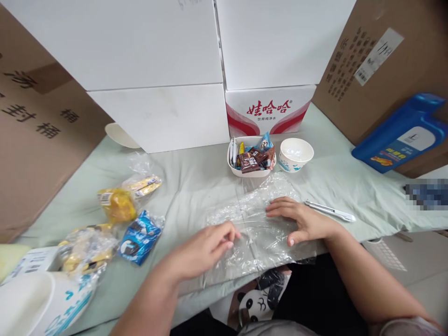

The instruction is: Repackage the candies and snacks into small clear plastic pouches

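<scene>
A crumpled clear plastic bag lies flat on the pale green cloth near the table's front edge. My right hand presses palm down on the bag's right part, fingers spread. My left hand rests on the bag's left edge with its fingers curled, pinching the plastic. Behind the bag stands a white dish holding several small snack packets, with an empty white paper bowl to its right.
A white utility knife lies right of my right hand. Bagged snacks sit at left: a yellow pack, a blue pack, another clear bag. White boxes, brown cartons and a blue bottle ring the table.
</scene>
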A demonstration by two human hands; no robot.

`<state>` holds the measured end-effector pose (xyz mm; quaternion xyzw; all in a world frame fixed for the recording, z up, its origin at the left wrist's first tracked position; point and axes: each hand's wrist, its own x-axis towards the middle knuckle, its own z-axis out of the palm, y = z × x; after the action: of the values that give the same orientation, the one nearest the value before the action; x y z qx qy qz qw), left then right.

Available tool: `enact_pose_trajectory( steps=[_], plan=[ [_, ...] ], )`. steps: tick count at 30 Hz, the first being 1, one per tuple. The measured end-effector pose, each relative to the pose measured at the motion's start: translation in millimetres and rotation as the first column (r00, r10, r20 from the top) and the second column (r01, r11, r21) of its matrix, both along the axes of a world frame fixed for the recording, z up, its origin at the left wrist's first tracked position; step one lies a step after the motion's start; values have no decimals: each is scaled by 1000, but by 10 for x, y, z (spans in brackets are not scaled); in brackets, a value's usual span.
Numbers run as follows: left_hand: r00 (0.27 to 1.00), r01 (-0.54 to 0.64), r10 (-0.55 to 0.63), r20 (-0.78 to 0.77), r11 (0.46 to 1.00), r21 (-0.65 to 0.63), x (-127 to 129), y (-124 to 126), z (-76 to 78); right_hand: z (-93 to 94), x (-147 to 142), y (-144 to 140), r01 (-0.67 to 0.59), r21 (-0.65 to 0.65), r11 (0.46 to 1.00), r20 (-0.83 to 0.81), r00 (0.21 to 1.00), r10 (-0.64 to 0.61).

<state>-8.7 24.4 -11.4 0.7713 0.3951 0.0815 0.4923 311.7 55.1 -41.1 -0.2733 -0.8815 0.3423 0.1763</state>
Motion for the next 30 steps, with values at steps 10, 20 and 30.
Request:
enact_pose_trajectory(
  steps=[10, 20, 30],
  plan=[
    [940, -339, 331, 76, 901, 270, -149, 242, -254, -67, -43, -69, 206, -81, 975, 17, 979, -205],
    [991, -64, 113, -76, 879, 473, 14, 206, -298, -317, -101, 8, 546, 374, 750, 115, 775, -622],
    [997, 54, -42, -65, 979, 197, -257, 76, 155, 49, 236, -21, 112, -183, 977, -118, 984, -135]
  ],
)
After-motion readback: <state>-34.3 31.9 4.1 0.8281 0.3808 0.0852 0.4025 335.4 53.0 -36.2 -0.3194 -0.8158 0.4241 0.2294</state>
